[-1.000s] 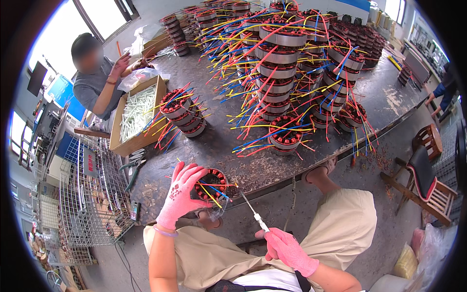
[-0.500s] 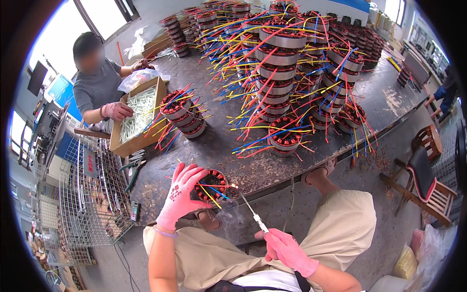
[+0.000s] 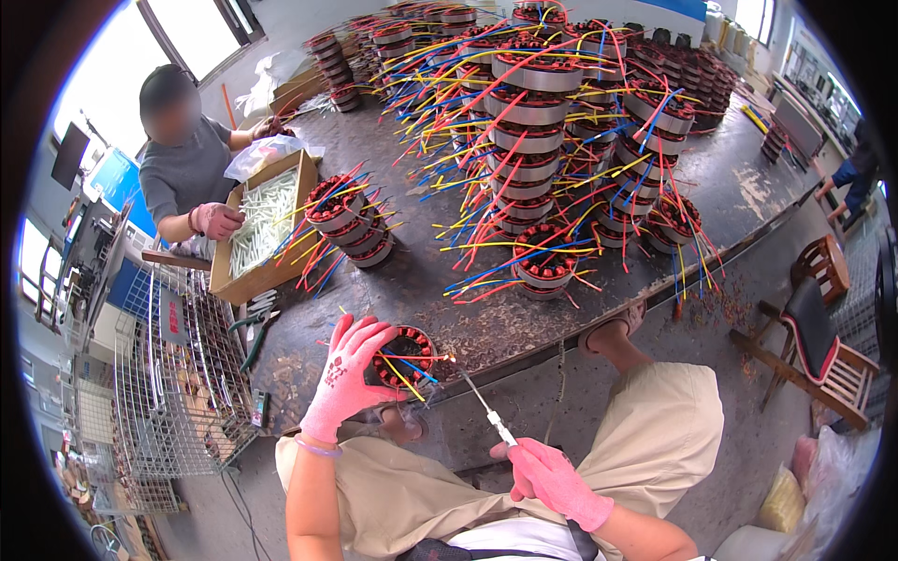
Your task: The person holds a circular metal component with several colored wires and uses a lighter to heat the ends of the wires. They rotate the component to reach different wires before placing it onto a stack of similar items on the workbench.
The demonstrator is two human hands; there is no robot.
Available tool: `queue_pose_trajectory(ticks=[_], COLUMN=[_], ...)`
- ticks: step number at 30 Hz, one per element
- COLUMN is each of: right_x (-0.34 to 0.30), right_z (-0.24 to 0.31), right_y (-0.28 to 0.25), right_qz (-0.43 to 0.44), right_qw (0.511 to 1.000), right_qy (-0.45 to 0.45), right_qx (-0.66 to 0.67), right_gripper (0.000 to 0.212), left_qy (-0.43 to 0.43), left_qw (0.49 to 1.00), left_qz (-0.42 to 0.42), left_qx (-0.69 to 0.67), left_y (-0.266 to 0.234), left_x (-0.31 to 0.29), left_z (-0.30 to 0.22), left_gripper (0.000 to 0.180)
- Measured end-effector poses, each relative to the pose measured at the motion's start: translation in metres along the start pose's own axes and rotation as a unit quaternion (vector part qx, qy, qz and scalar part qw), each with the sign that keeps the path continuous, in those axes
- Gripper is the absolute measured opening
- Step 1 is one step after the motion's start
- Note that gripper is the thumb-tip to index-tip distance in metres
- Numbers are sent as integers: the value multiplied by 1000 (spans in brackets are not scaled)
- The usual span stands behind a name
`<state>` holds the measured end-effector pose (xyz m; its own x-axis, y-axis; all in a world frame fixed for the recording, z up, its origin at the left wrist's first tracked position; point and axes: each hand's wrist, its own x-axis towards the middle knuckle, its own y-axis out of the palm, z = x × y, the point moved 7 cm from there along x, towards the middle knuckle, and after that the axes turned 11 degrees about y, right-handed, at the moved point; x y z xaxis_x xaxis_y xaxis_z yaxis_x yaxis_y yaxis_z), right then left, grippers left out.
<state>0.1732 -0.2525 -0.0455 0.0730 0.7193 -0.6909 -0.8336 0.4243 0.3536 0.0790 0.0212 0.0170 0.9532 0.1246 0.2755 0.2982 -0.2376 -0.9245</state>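
My left hand, in a pink glove, grips a motor stator at the table's near edge. The stator is a ring with red-wound coils, and red, blue and yellow wires stick out of it toward me. My right hand, also gloved, is closed around a white-handled tool with a thin metal shaft. Its far end points up and left at the red wire's tip, where a small orange glow shows. Whether metal touches wire is too small to tell.
Tall stacks of stators with trailing wires fill the table's middle, and a shorter stack stands left. A co-worker's gloved hand is at a cardboard box of white sleeves. Green-handled pliers lie on the left edge, beside a wire rack.
The smoke below the wire has thinned. Both my hands keep their hold almost in place. The co-worker's gloved hand has shifted slightly left and down at the box.
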Motion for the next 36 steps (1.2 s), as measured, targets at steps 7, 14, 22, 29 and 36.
queue_pose_trajectory(ticks=[7,14,22,29,36], right_x=[1,0,3,2,6], right_z=[1,-1,-3,-3,-6], right_y=[1,0,-1,0,-3], right_qz=[1,6,6,6,-1], right_qw=[1000,1000,1000,1000,1000], right_qy=[-2,-3,-5,-11,-16], right_qx=[-1,10,6,18,-8], right_gripper=[36,36,36,36,37], left_qy=[0,3,-3,-2,-1], left_qw=[1000,1000,1000,1000,1000], left_qz=[-1,-4,-6,-7,-10], left_qx=[-3,-3,0,1,1], left_y=[0,0,0,1,-1], left_x=[-1,0,0,0,1], left_z=[0,0,-1,0,-3], left_gripper=[93,92,92,95,96])
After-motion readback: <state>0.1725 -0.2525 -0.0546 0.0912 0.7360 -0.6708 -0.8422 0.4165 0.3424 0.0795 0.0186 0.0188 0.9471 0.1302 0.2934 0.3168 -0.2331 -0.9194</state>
